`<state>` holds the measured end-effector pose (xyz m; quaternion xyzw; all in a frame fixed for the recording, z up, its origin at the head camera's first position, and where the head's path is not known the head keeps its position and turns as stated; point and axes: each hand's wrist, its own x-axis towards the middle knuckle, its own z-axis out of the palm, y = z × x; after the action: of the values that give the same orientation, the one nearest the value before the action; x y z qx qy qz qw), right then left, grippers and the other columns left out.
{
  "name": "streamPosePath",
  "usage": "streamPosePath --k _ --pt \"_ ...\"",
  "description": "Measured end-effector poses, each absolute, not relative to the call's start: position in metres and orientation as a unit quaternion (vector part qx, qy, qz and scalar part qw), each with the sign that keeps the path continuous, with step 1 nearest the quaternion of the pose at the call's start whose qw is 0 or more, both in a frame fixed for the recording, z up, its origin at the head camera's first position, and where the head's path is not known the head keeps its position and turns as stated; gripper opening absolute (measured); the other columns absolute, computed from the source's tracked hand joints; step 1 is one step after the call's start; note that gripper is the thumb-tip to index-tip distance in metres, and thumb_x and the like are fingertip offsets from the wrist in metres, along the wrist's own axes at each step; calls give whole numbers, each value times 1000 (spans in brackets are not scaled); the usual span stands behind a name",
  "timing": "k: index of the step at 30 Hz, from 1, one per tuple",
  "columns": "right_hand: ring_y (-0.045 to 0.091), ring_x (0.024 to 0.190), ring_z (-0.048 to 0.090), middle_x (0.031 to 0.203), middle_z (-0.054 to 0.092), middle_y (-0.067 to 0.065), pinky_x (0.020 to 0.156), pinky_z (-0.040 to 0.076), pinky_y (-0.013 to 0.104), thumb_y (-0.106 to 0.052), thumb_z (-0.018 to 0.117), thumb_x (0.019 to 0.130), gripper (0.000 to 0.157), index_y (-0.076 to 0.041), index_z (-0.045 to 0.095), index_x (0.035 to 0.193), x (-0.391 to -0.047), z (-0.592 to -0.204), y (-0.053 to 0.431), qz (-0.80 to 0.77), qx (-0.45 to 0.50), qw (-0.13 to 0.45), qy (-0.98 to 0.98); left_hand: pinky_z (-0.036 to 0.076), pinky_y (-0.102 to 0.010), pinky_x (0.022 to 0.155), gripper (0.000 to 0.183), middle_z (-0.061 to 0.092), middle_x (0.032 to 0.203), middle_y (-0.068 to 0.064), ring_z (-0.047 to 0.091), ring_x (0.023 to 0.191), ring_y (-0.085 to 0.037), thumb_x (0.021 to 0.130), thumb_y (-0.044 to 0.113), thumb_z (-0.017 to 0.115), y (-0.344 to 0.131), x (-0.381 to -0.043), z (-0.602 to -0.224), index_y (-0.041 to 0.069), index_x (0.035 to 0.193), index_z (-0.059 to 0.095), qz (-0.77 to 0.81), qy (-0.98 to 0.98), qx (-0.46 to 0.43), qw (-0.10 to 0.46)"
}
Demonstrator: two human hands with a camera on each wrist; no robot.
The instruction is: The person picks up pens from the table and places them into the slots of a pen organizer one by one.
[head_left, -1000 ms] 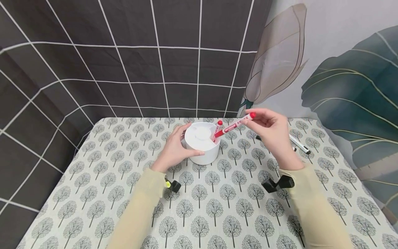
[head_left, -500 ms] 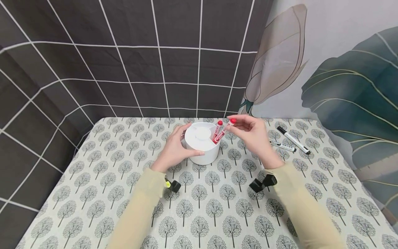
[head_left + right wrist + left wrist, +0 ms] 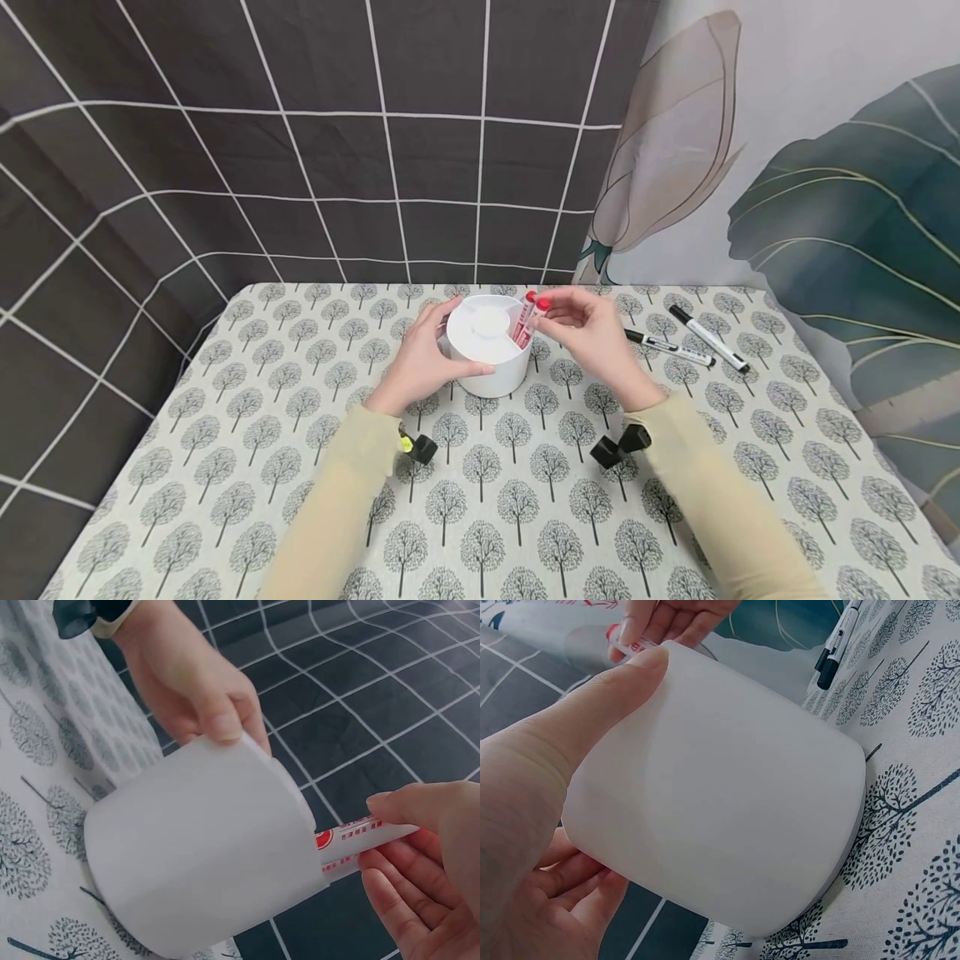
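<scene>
Charcoal fabric with a white grid (image 3: 300,150) hangs at twelve o'clock in the head view, a leaf-printed curtain (image 3: 847,208) at two, and a tree-print tablecloth (image 3: 517,504) covers the surface below. At centre stands a round white pen holder (image 3: 491,379), its smooth wall matched by a raised disc and thin dividers inside. The left hand (image 3: 423,358) grips it from nine o'clock. In its two o'clock compartment leans one red marker (image 3: 530,297); just beside it, the right hand (image 3: 588,333) pinches a second red marker (image 3: 543,305) by its upper end. This insertion looks nearly finished, though the grip is not yet released. Two black-capped whiteboard markers (image 3: 670,347) (image 3: 708,337) lie outside, near three o'clock, so they seem the part left undone.

In the left wrist view, the thumb presses the rim at eleven o'clock and fingers curl beneath at eight; the plastic looks matte, with a rounded base edge.

In the right wrist view, glossy, red-lettered barrels jut from the holder toward four o'clock, the upper between thumb and fingers.
</scene>
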<state>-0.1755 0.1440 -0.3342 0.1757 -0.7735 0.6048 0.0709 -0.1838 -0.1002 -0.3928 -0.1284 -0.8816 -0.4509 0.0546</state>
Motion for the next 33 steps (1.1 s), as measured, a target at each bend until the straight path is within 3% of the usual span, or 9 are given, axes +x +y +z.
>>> streamPosePath --k 11,20,27,33 --pt "28 89 61 100 62 23 79 52 29 -5 76 78 37 5 61 111 -169 -329 155 615 158 99 -766 41 -44 95 114 43 129 6 48 116 -19 45 67 81 -100 -186 -397 29 143 35 -463 -874 -137 59" --pt "24 89 62 103 63 21 80 51 23 -10 75 80 37 3 61 112 -167 -330 183 604 122 104 -780 38 -51 95 111 42 131 13 40 120 -12 44 66 82 -103 -183 -400 39 140 34 -446 -882 -131 72" --pt "20 87 63 102 63 19 78 51 21 -11 74 81 37 3 61 113 -163 -340 210 601 94 103 -787 42 -32 95 115 45 125 9 50 112 -14 45 61 85 -112 -179 -403 33 142 31 -481 -864 -134 67" --pt "16 86 62 102 65 12 76 49 17 -18 75 81 42 1 61 115 -159 -346 234 574 56 108 -810 42 -33 96 114 43 132 5 49 117 -22 47 60 85 -113 -179 -401 27 143 32 -489 -857 -144 76"
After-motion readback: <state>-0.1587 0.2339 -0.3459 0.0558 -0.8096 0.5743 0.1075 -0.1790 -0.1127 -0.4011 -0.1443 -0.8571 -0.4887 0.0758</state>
